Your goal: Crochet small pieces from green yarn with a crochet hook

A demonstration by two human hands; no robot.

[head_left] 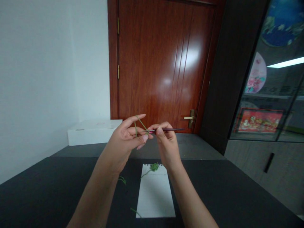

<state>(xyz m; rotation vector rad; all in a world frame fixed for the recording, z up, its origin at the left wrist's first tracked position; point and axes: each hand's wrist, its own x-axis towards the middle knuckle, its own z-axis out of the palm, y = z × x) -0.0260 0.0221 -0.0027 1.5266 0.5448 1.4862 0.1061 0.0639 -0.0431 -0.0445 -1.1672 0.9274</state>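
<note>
Pinching a slim dark crochet hook (163,129) between thumb and forefinger, the right hand (167,145) holds it level, its tip end meeting a strand of green yarn (140,123) strung across the spread fingers of the left hand (122,142). Whether those fingers clamp the strand is hard to tell. If that tension slackened, or the hook rolled in the pinch, the strand could slip off. Below, a small green crocheted piece (154,167) sits at the top of a spiral notepad (154,193) on a dark table (47,190). Loose green yarn scraps (122,180) lie nearby, where a lowered forearm could snag them. Beyond stand a white box (92,133) and a wooden door (154,57).
</note>
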